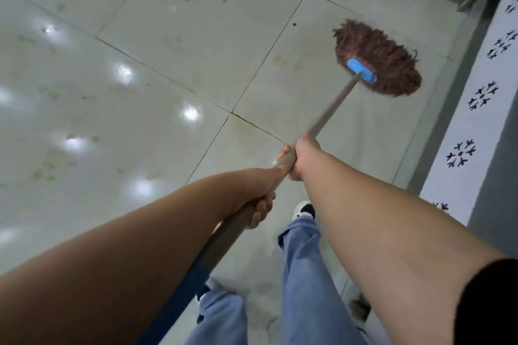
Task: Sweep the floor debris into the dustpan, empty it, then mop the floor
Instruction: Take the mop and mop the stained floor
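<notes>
On the floor, far right: mop (378,57) head, flat on the tiles (168,50).
Right hand (304,155): I see it wrapped round the pole.
Left hand (259,204): gripping the pole, nearer me.

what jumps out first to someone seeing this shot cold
The eye lands first on the brown shaggy mop head with its blue clamp, lying on the pale tiled floor at upper right. Next come the two bare forearms reaching in from below, the right hand gripping the wooden handle ahead of the left hand. Yellowish stains and bright light reflections dot the tiles to the left.
</notes>
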Demonstrator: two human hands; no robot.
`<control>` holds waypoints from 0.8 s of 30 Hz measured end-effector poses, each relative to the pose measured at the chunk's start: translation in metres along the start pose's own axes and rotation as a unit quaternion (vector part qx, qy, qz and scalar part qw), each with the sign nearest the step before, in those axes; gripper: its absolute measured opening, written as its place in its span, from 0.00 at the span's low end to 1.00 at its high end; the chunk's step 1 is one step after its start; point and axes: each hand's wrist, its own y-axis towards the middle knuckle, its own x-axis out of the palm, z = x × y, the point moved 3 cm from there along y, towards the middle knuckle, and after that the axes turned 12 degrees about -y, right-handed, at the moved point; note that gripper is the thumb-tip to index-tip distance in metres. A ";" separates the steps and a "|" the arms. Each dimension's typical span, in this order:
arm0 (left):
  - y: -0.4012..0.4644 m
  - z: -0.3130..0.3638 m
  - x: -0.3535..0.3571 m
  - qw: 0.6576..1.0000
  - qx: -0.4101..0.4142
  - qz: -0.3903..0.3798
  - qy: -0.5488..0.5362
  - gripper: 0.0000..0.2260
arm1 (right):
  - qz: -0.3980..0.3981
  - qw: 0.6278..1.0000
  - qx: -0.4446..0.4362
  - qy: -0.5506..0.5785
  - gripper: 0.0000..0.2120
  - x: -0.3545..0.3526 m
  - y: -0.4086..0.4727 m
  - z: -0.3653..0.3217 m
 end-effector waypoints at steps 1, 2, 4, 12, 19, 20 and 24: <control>-0.009 -0.028 -0.017 1.000 -0.002 0.008 -0.001 0.29 | -0.011 1.000 0.003 0.009 0.20 0.015 -0.011 0.030; -0.020 -0.056 -0.035 1.000 -0.008 0.014 -0.005 0.27 | -0.023 1.000 0.007 0.019 0.21 0.030 -0.022 0.060; -0.046 -0.110 -0.072 0.999 -0.030 0.016 -0.014 0.23 | -0.047 0.998 0.018 0.040 0.22 0.061 -0.047 0.120; -0.111 -0.269 -0.143 0.990 -0.116 0.034 -0.070 0.26 | -0.071 0.993 0.090 0.017 0.22 0.128 -0.107 0.284; -0.090 -0.236 -0.095 0.988 -0.103 -0.005 -0.114 0.23 | -0.021 0.998 0.060 0.022 0.22 0.092 -0.092 0.243; -0.086 -0.219 -0.089 0.988 -0.099 -0.007 -0.115 0.23 | -0.022 0.998 0.048 0.029 0.21 0.088 -0.087 0.225; -0.063 -0.123 -0.063 0.993 -0.081 -0.003 -0.088 0.24 | -0.040 0.998 0.028 0.041 0.22 0.064 -0.060 0.129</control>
